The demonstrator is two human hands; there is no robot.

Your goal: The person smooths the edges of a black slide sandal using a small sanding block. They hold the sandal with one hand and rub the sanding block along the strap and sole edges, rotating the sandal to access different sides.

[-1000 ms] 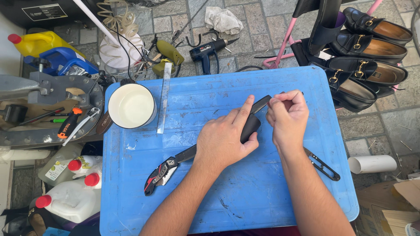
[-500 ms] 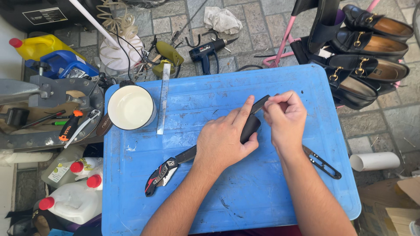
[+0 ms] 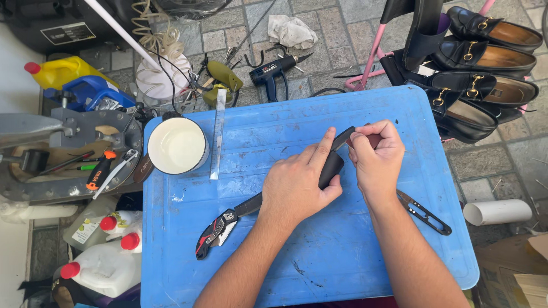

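The scratched blue plastic tabletop [image 3: 342,256] takes up most of the view, sitting on a stone paved floor [image 3: 337,34]. Off its far right corner there's a pink rack with black leather loafers with gold buckles [image 3: 485,85], and on the far left corner a round white cup-shaped container [image 3: 177,145] with a clear plastic ruler [image 3: 216,134] right beside it. Near the front left lies a pair of pliers with red and black handles [image 3: 217,232], and a small black thread snip [image 3: 425,212] lies to the right of the wrists

Both hands meet in the middle of the tabletop. The left hand [image 3: 297,185] is pressed down over a dark narrow strip of rubbery or leathery material [image 3: 331,165], fingers wrapped and closed around its lower part. The right hand [image 3: 377,159] is closed in a pinch on the strip's upper end, where a small reddish brown piece [image 3: 371,140] shows between the fingers; can't tell exactly what that bit is

If I were doing this, I'd keep the left hand pinning the strip flat so it can't twist, and work the pinched end in small controlled moves, with fingertips close to the edge
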